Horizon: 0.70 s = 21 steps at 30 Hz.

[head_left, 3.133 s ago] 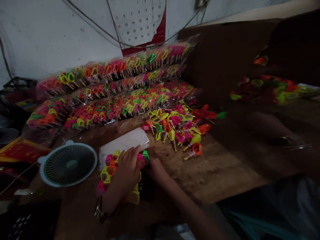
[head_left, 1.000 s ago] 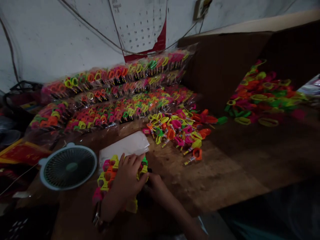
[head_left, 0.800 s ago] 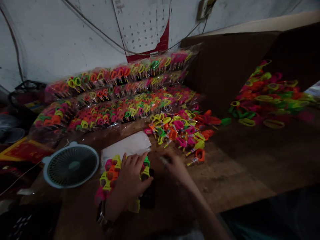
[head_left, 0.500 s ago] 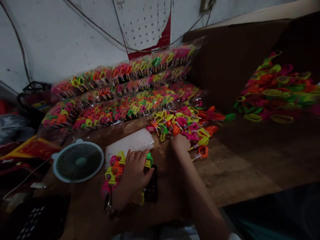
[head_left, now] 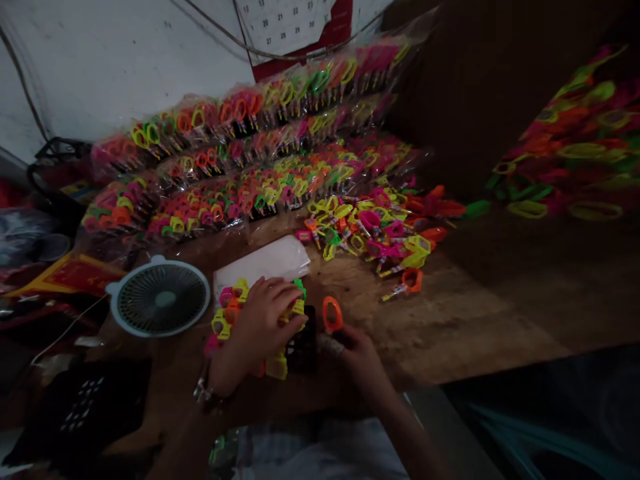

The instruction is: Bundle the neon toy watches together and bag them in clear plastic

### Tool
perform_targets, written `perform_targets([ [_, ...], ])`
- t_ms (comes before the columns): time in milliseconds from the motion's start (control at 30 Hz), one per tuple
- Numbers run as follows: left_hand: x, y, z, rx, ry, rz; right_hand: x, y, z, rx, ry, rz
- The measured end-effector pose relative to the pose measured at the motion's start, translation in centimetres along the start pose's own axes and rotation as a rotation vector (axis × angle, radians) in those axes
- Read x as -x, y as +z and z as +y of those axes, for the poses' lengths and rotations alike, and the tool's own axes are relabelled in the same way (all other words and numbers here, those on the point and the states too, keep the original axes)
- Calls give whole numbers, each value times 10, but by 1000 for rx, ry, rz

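Observation:
My left hand [head_left: 257,327] lies palm down with fingers curled over a row of neon toy pieces [head_left: 227,313] set on a black holder [head_left: 300,347] near the table's front edge. My right hand [head_left: 357,357] is closed on an orange piece [head_left: 332,313] with a looped top, held upright just right of the holder. A loose pile of the same neon pieces [head_left: 375,230] lies further back on the wooden table [head_left: 450,320].
A small round fan [head_left: 160,297] lies flat to the left. A white plastic bag stack [head_left: 265,263] sits behind my left hand. Clear bags of packed neon pieces [head_left: 240,167] are stacked against the wall. Another neon heap [head_left: 570,153] lies at the far right.
My right hand reached out to the loose pile and came back beside the holder with an orange piece. My left hand stayed on the row. The view tilted downward.

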<state>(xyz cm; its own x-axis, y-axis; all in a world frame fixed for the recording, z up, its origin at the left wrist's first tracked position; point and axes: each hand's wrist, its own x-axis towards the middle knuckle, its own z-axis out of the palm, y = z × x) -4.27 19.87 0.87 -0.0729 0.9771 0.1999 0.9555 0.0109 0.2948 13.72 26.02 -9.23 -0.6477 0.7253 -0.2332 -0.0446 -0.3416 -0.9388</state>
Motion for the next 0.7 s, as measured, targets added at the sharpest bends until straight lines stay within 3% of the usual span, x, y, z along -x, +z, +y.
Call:
perform_targets([
  [233, 3, 11, 4, -82, 89, 102, 4, 36, 24, 111, -9, 46],
  [467, -1, 12, 5, -183, 63, 41, 15, 48, 30, 444, -335, 99],
  [633, -3, 12, 4, -155, 40, 35, 15, 53, 41, 504, -355, 228],
  [700, -2, 11, 4, -138, 26, 33, 15, 53, 42, 530, -418, 210],
])
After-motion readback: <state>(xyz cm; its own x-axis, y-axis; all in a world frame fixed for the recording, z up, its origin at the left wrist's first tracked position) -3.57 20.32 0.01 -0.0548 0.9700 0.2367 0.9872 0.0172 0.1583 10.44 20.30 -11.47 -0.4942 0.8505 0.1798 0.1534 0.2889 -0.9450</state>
